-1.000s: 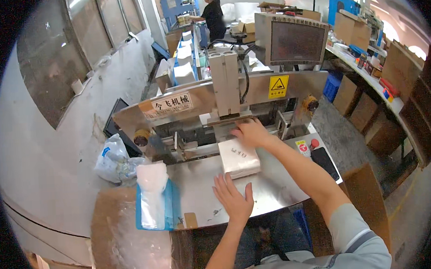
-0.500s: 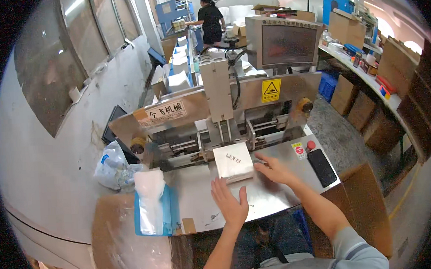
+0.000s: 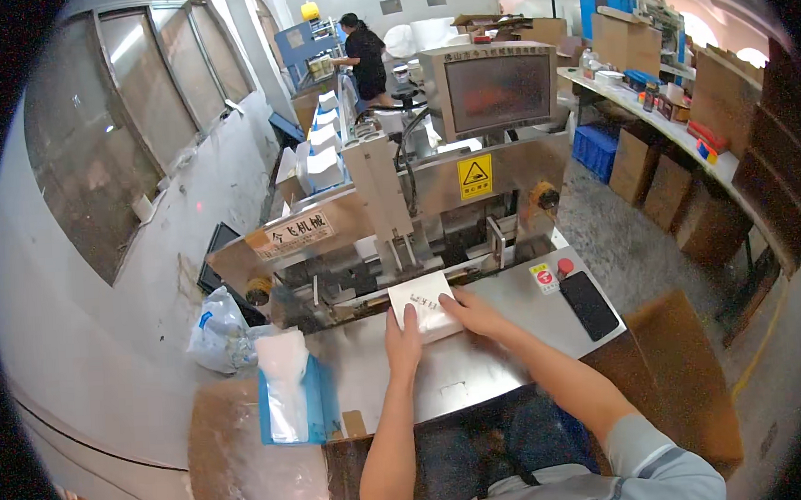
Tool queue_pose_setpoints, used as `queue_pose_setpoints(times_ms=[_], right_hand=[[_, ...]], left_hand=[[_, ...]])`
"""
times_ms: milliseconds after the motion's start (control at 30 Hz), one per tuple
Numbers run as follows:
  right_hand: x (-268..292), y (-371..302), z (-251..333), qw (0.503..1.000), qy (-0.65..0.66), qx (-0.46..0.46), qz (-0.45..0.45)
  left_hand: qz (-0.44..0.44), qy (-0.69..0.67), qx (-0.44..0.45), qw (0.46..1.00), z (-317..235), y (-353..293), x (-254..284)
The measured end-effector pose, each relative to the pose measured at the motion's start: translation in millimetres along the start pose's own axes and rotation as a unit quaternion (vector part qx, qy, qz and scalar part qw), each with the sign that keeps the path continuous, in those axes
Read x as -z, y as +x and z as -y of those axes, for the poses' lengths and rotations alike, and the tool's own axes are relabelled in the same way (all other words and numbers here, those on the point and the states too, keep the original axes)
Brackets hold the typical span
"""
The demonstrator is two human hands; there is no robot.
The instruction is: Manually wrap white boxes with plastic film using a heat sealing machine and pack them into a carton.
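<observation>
A squarish white stack of what looks like paper napkins (image 3: 423, 292), with dark print on top, lies at the machine's front opening on the steel table (image 3: 361, 365). My left hand (image 3: 403, 342) is closed against its left side, thumb up on the top face. On the other side my right hand (image 3: 473, 315) grips the right edge, its thumb also on top. The fingers under and behind the stack are partly hidden. Just beyond the stack stands the machine's upright metal column (image 3: 381, 189) with its guide parts.
Clear plastic bags (image 3: 285, 387) lie in a blue holder (image 3: 314, 401) at the left. A black phone (image 3: 588, 305) and a red button (image 3: 565, 266) are at the table's right. Behind the machine are a monitor (image 3: 501, 89) and a person (image 3: 368, 60) at work. A cardboard box (image 3: 665, 372) stands right.
Both hands have moved in from beside the white stack and closed on it. The machine's side guides have spread apart. My view has shifted slightly.
</observation>
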State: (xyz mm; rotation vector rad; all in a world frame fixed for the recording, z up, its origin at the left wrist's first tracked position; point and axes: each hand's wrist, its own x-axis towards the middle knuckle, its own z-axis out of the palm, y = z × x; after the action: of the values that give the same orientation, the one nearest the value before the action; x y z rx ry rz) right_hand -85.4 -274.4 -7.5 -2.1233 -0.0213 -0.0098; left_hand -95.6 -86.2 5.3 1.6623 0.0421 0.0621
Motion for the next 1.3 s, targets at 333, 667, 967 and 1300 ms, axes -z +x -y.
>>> queue_pose_setpoints(times_ms=[333,667,967,1300], right_hand=[[28,-73,17,0.932,0.340,0.102,0.077],[27,-102,-2,0.958,0.258,0.089,0.088],[20,-102,-8,0.961,0.240,0.117,0.076],[28,-105,-3,0.965,0.237,0.090,0.067]], left_hand=[[0.016,-0.013,-0.024,0.999,-8,-82,8],[0.178,-0.091,-0.072,0.977,-3,-75,51],[0.137,0.059,-0.067,0.987,-49,-26,25],[-0.284,0.059,-0.220,0.931,-73,-99,186]])
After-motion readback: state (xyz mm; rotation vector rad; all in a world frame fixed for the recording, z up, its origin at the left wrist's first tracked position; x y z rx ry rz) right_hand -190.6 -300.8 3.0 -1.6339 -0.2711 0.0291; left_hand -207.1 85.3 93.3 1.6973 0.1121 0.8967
